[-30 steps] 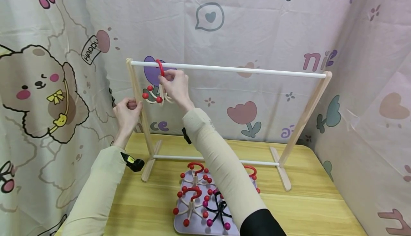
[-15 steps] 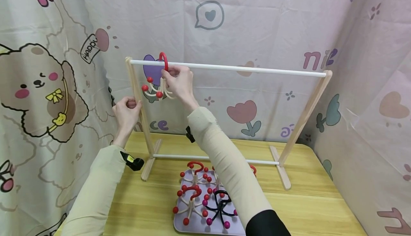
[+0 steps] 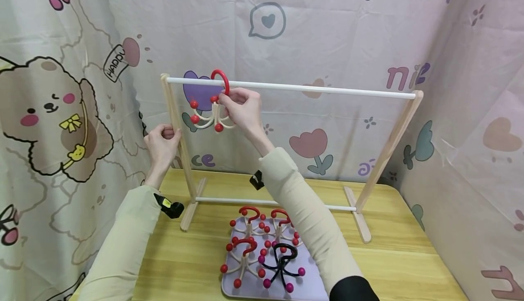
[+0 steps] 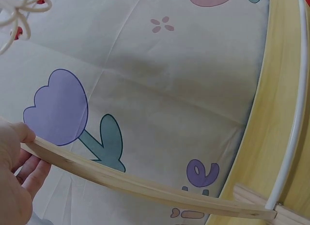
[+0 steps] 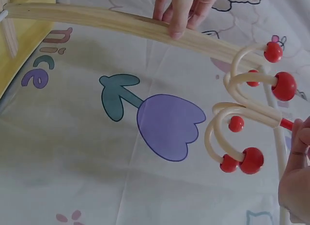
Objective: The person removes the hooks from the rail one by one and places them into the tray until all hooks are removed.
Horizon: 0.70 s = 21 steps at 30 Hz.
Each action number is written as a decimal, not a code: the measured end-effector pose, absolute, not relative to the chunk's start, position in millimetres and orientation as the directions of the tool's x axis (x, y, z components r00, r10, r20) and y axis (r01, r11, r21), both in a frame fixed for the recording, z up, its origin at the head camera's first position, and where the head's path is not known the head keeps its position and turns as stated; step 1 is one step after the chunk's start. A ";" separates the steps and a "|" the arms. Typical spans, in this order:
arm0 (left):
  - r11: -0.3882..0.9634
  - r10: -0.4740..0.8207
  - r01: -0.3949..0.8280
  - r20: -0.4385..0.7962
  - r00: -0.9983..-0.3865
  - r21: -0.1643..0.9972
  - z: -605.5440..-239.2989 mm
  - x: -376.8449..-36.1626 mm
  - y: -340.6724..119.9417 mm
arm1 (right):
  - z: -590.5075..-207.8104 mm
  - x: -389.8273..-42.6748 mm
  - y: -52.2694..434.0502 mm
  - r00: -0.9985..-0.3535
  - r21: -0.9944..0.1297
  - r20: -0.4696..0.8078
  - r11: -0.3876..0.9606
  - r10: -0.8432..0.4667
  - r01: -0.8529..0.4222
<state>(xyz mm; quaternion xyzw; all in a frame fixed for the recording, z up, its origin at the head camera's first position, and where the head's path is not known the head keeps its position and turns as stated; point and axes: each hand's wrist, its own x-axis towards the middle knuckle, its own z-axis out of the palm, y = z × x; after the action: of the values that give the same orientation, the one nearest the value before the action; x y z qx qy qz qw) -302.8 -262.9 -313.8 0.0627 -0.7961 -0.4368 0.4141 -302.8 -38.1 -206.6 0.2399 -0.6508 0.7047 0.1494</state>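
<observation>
Red-hooked hanger (image 3: 213,107) sits at the rail's (image 3: 311,88) nine-o'clock end, hook over it, right hand (image 3: 244,110) pinching its stem. Left hand (image 3: 161,144) grips the rack's post (image 3: 177,123). We judge hanging under way; release calls for a settled hook. Curtain reads "HAPPY" (image 3: 114,63).

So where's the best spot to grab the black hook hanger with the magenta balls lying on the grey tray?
Probably pinch the black hanger at its central stem just below the hook, coming straight down from above. It lies flat on the grey tray, arms splayed outward, with red-hooked cream hangers close beside, so its centre looks the least crowded part.
</observation>
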 end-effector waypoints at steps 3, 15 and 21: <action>0.607 -0.466 0.260 0.601 -0.650 0.751 -314.6 -303.3 -263.2 | -211.7 -297.9 -25.8 -0.850 -0.859 0.510 -0.132 -0.129 -0.495; 0.604 -0.458 0.261 0.597 -0.659 0.753 -313.2 -302.5 -262.5 | -246.6 -276.9 28.3 -0.849 -0.881 0.472 -0.157 -0.237 -0.446; 0.586 -0.466 0.260 0.582 -0.666 0.767 -313.1 -301.1 -261.7 | -269.9 -264.9 59.7 -0.835 -0.883 0.469 -0.127 -0.288 -0.452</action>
<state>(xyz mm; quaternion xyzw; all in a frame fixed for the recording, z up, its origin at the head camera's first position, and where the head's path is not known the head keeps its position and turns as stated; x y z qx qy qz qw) -301.1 -261.7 -313.1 0.0648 -0.7939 -0.4502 0.4036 -264.9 59.7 -269.9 0.2812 -0.6581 0.6959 0.0589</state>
